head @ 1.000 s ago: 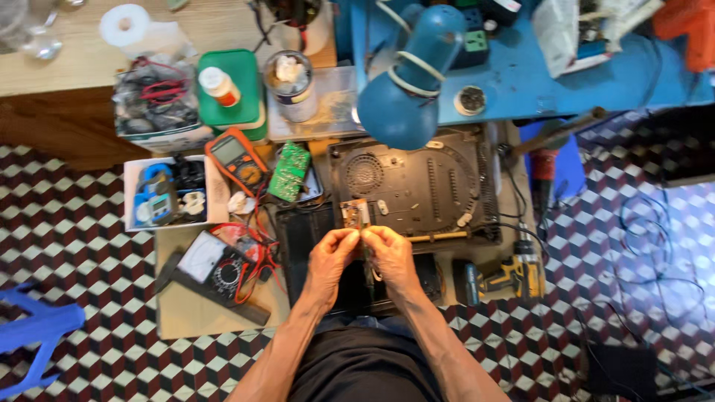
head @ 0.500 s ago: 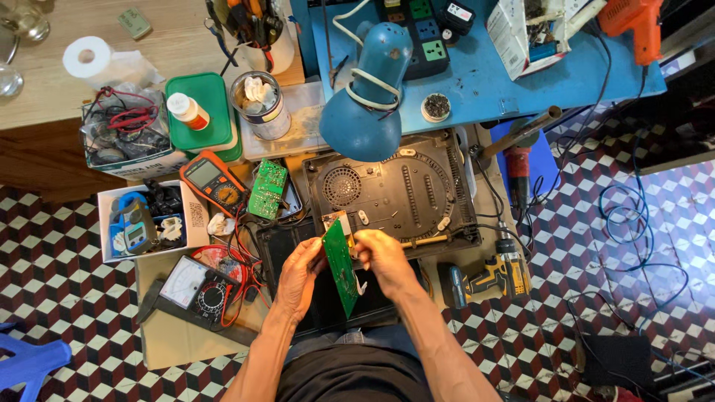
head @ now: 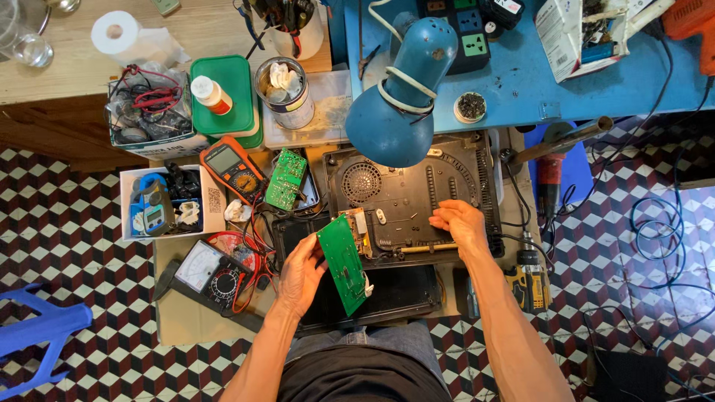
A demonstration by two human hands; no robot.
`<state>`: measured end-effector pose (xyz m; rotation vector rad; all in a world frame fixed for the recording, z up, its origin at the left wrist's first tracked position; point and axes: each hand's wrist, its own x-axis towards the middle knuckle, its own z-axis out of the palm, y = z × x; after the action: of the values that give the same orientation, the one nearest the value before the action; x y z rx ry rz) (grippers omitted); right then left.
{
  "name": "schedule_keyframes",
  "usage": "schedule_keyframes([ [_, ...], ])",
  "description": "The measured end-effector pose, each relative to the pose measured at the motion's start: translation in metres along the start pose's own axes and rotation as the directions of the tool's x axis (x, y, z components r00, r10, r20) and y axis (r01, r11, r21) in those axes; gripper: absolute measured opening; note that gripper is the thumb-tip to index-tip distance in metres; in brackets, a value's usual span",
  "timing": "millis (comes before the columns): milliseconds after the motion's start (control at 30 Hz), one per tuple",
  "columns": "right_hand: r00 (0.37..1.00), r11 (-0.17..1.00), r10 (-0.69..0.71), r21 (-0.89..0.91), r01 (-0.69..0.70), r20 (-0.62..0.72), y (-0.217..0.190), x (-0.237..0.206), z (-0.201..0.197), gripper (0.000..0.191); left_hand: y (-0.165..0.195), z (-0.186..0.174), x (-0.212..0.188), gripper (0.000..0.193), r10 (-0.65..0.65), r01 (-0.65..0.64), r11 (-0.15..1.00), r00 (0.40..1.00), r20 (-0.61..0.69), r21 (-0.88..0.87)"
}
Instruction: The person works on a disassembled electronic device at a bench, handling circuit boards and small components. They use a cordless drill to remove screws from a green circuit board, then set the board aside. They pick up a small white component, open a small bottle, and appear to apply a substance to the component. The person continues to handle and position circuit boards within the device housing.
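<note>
My left hand [head: 300, 274] holds a long green circuit board [head: 342, 264] by its left edge, tilted over the front of an opened black appliance base [head: 406, 201]. A small tan part with white pieces sits at the board's far end. My right hand [head: 462, 225] rests palm down on the right front of that black base, fingers curled, holding nothing that I can see. A thin metal rod lies along the base's front edge under the right hand. A dark glass panel [head: 395, 294] lies just in front of me.
A blue desk lamp [head: 398, 112] hangs over the base. On the left lie an orange multimeter [head: 232, 168], a second green board [head: 286, 179], an analogue meter [head: 207, 274] and a white box of parts [head: 167, 202]. A yellow drill [head: 529, 279] lies right; a blue stool [head: 37, 331] stands far left.
Both hands held the green board together before. Now only my left hand keeps it, swung lower and left, while my right hand has moved right onto the black base.
</note>
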<state>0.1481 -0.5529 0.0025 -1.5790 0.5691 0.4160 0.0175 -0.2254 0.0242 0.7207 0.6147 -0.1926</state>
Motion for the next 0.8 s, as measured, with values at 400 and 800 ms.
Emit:
schedule_keyframes([
  [400,0.654,0.904,-0.078,0.224,0.365,-0.753,0.085,-0.111,-0.15,0.036,-0.007,0.0,0.011,0.019,-0.095,0.101,0.991,0.993,0.072,-0.092],
  [800,0.622,0.675,0.626,0.726,-0.131,-0.47,0.129,-0.068,-0.126,0.05,-0.014,0.007,0.02,0.028,-0.193,0.196,0.977,0.98,0.048,-0.083],
])
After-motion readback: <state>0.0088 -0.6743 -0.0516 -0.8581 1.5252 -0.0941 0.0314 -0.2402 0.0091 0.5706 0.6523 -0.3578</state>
